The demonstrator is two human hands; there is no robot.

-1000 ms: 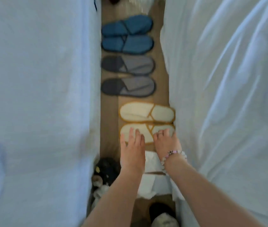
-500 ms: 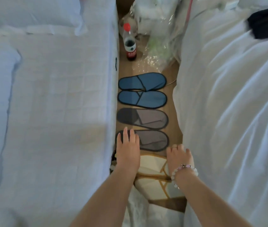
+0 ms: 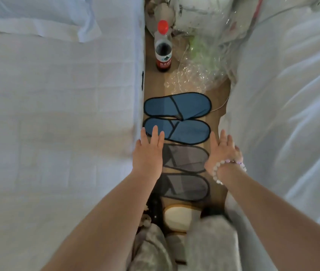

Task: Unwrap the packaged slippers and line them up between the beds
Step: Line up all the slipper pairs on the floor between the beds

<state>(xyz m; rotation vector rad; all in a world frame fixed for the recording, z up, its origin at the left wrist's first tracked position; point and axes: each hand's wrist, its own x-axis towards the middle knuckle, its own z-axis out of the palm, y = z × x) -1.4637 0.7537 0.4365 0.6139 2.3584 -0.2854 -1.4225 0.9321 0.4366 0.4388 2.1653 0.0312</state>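
**Slippers lie crosswise between two open hands**

Slippers of flat blue fabric (image 3: pixel 176 118) lie on the floor strip between the beds, long axis left to right, just beyond the fingertips. The left hand (image 3: pixel 149 155) and the right hand (image 3: pixel 222 151) are both flat, fingers spread, holding nothing, over the grey pair (image 3: pixel 185 171); the left seems nearer.

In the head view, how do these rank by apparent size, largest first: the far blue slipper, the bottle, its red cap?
1. far blue slipper
2. bottle, though it stands farther from the camera, so its true size is unsure
3. red cap
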